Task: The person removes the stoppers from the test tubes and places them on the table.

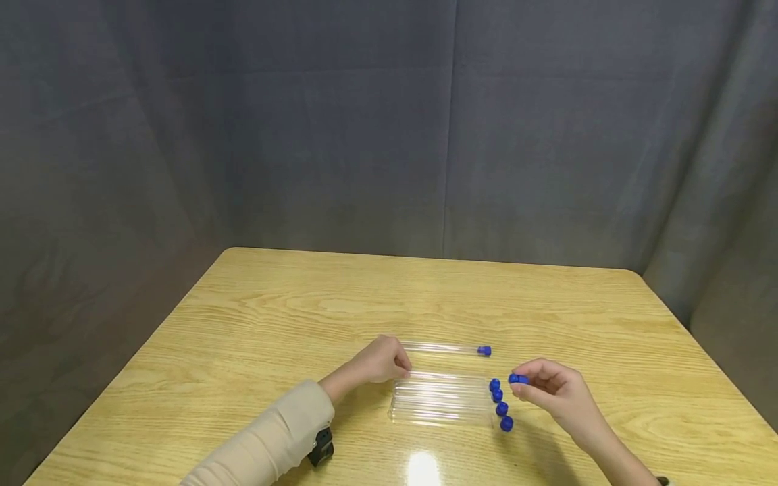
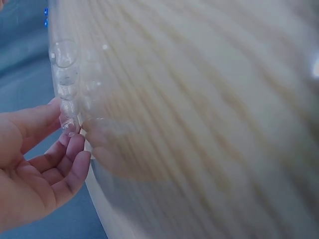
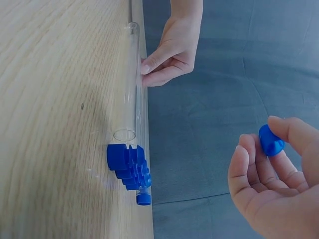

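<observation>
Several clear test tubes (image 1: 440,405) lie side by side on the table. A row of blue caps (image 1: 501,409) stands by their right ends. My left hand (image 1: 384,359) pinches the left end of the farthest tube in the group; its rounded end (image 2: 69,128) shows between thumb and fingers in the left wrist view. To the right of the row, above the table, my right hand (image 1: 556,391) holds a blue cap (image 3: 270,141) between thumb and fingertips. Beyond the group lies another test tube (image 1: 440,347) with a blue cap (image 1: 484,351) in its right end.
The wooden table (image 1: 292,297) has rounded far corners. Grey curtains (image 1: 340,135) hang behind it and at both sides. A dark device (image 1: 321,447) sits on the left wrist, by a beige sleeve (image 1: 273,432). Light glares off the tabletop near the front.
</observation>
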`<action>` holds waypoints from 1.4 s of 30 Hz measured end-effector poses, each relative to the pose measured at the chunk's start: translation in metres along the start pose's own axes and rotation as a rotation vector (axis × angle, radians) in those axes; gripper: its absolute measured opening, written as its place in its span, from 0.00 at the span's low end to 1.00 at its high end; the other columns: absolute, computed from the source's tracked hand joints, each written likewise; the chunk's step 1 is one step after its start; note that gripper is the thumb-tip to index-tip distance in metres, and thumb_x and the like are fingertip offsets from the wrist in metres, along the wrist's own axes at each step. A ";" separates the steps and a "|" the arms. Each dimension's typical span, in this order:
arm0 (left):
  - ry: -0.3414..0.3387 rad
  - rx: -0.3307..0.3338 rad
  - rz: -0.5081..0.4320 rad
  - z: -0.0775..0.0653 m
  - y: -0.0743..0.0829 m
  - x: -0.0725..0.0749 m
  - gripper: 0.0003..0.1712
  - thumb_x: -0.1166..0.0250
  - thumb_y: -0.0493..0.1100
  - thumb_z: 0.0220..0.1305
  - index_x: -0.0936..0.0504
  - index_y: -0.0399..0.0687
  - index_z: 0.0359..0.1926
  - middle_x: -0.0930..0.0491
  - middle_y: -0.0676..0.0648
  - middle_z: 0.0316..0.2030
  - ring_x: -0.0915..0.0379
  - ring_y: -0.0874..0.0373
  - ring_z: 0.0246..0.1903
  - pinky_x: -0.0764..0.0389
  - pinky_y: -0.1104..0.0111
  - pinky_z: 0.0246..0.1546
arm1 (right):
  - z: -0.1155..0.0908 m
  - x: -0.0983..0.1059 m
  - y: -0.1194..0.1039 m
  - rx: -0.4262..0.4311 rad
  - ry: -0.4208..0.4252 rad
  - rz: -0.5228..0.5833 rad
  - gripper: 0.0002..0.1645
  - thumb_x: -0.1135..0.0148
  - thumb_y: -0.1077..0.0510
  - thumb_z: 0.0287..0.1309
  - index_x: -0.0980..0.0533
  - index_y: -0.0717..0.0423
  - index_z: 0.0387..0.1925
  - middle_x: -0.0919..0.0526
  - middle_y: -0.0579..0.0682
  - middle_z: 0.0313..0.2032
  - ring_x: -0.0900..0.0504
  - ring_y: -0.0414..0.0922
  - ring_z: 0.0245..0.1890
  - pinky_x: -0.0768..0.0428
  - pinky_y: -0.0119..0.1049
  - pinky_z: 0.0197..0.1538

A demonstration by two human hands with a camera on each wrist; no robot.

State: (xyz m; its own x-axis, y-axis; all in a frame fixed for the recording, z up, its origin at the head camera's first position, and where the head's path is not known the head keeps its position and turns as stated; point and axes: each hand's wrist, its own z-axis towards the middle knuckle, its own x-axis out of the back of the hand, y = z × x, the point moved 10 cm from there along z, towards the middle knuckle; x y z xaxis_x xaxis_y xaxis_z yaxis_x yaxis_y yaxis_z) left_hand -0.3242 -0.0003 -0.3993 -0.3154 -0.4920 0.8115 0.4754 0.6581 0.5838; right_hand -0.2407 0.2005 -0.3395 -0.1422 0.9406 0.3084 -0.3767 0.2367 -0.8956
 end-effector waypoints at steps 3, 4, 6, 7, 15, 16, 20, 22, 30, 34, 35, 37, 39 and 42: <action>-0.008 0.019 -0.001 0.000 -0.001 -0.001 0.02 0.33 0.33 0.49 0.15 0.39 0.27 0.20 0.52 0.25 0.33 0.67 0.22 0.30 0.77 0.22 | 0.000 0.000 0.001 -0.009 -0.001 -0.002 0.06 0.41 0.70 0.52 0.27 0.71 0.34 0.20 0.45 0.30 0.22 0.39 0.28 0.22 0.31 0.32; -0.009 0.024 0.001 0.000 -0.001 -0.001 0.02 0.33 0.33 0.49 0.15 0.39 0.27 0.20 0.52 0.25 0.33 0.67 0.22 0.30 0.77 0.22 | 0.000 0.000 0.002 -0.011 -0.001 -0.002 0.06 0.41 0.70 0.52 0.27 0.71 0.34 0.20 0.47 0.30 0.22 0.39 0.28 0.22 0.31 0.32; -0.014 0.033 0.004 0.000 -0.002 -0.002 0.02 0.33 0.34 0.50 0.15 0.39 0.27 0.20 0.52 0.25 0.33 0.67 0.21 0.30 0.77 0.22 | 0.000 0.000 0.002 -0.012 -0.004 -0.004 0.07 0.41 0.70 0.52 0.27 0.71 0.34 0.20 0.48 0.29 0.22 0.39 0.28 0.22 0.31 0.32; -0.015 0.034 0.008 0.000 -0.002 -0.002 0.02 0.33 0.34 0.50 0.15 0.39 0.27 0.20 0.52 0.24 0.33 0.67 0.21 0.30 0.77 0.22 | 0.000 0.000 0.002 -0.010 -0.006 -0.006 0.07 0.41 0.70 0.52 0.27 0.71 0.34 0.20 0.49 0.30 0.22 0.39 0.28 0.22 0.31 0.32; -0.024 0.039 0.004 0.000 -0.002 -0.002 0.02 0.33 0.33 0.50 0.15 0.39 0.27 0.20 0.52 0.25 0.33 0.67 0.22 0.30 0.77 0.22 | 0.001 -0.003 0.003 0.002 -0.031 -0.002 0.07 0.42 0.72 0.50 0.27 0.72 0.34 0.21 0.45 0.31 0.22 0.39 0.29 0.22 0.31 0.31; -0.026 0.040 0.003 -0.001 -0.002 -0.002 0.02 0.34 0.33 0.50 0.15 0.39 0.27 0.20 0.51 0.25 0.33 0.66 0.22 0.30 0.77 0.22 | 0.001 -0.003 0.004 0.003 -0.034 0.001 0.07 0.42 0.72 0.50 0.27 0.72 0.34 0.21 0.45 0.31 0.22 0.39 0.29 0.22 0.31 0.32; -0.032 0.049 0.002 -0.001 -0.003 -0.002 0.02 0.34 0.34 0.51 0.15 0.39 0.28 0.20 0.51 0.26 0.33 0.66 0.23 0.29 0.76 0.23 | 0.002 -0.004 0.008 -0.009 -0.033 -0.001 0.06 0.41 0.72 0.50 0.26 0.71 0.33 0.21 0.44 0.31 0.23 0.39 0.30 0.23 0.30 0.32; -0.037 0.052 0.000 -0.001 -0.003 -0.003 0.04 0.34 0.34 0.51 0.16 0.39 0.30 0.21 0.51 0.27 0.33 0.66 0.24 0.29 0.76 0.24 | 0.002 -0.003 0.010 -0.017 -0.024 -0.012 0.05 0.41 0.71 0.50 0.26 0.70 0.32 0.22 0.44 0.31 0.23 0.39 0.29 0.23 0.30 0.30; -0.051 0.038 -0.030 -0.001 -0.004 -0.002 0.08 0.36 0.35 0.53 0.18 0.36 0.36 0.21 0.49 0.30 0.30 0.64 0.28 0.28 0.75 0.28 | 0.005 0.005 0.018 -0.092 0.047 -0.137 0.09 0.39 0.68 0.50 0.25 0.68 0.35 0.22 0.45 0.29 0.24 0.38 0.27 0.23 0.30 0.31; -0.039 0.042 -0.037 -0.001 -0.005 0.003 0.09 0.37 0.35 0.55 0.18 0.35 0.37 0.20 0.47 0.33 0.26 0.60 0.32 0.26 0.73 0.32 | 0.010 0.004 0.020 -0.074 0.034 -0.145 0.13 0.40 0.68 0.52 0.27 0.70 0.40 0.22 0.50 0.31 0.24 0.38 0.30 0.23 0.30 0.32; -0.038 0.047 -0.040 -0.001 -0.006 0.004 0.09 0.37 0.36 0.55 0.18 0.35 0.37 0.20 0.46 0.34 0.26 0.59 0.33 0.26 0.73 0.32 | 0.012 0.003 0.020 -0.065 0.026 -0.147 0.14 0.40 0.67 0.52 0.27 0.71 0.41 0.22 0.52 0.32 0.24 0.38 0.31 0.23 0.30 0.32; -0.031 0.049 -0.050 -0.002 -0.006 0.006 0.09 0.37 0.36 0.56 0.18 0.35 0.37 0.20 0.46 0.34 0.26 0.58 0.34 0.25 0.71 0.33 | 0.015 0.001 0.022 -0.052 0.007 -0.151 0.15 0.41 0.67 0.53 0.28 0.71 0.43 0.22 0.52 0.33 0.24 0.38 0.31 0.23 0.32 0.32; -0.024 0.047 -0.061 -0.002 -0.006 0.009 0.09 0.38 0.37 0.56 0.18 0.36 0.37 0.20 0.46 0.34 0.26 0.57 0.34 0.25 0.71 0.33 | 0.018 0.000 0.024 -0.045 -0.014 -0.161 0.14 0.42 0.67 0.54 0.27 0.71 0.43 0.22 0.52 0.34 0.23 0.39 0.31 0.23 0.33 0.33; -0.014 0.033 -0.071 -0.002 -0.006 0.013 0.09 0.38 0.38 0.57 0.18 0.36 0.37 0.20 0.47 0.33 0.26 0.58 0.34 0.26 0.70 0.33 | 0.024 -0.001 0.028 -0.050 -0.036 -0.175 0.14 0.42 0.66 0.55 0.27 0.70 0.42 0.21 0.51 0.35 0.23 0.39 0.32 0.22 0.35 0.34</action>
State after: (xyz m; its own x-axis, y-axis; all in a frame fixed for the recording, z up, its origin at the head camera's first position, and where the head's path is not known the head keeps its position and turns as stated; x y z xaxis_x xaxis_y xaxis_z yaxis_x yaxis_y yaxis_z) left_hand -0.3290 -0.0115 -0.3922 -0.3586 -0.5302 0.7683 0.4246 0.6403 0.6401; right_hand -0.2727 0.2003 -0.3571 -0.1116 0.8750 0.4710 -0.3529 0.4082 -0.8419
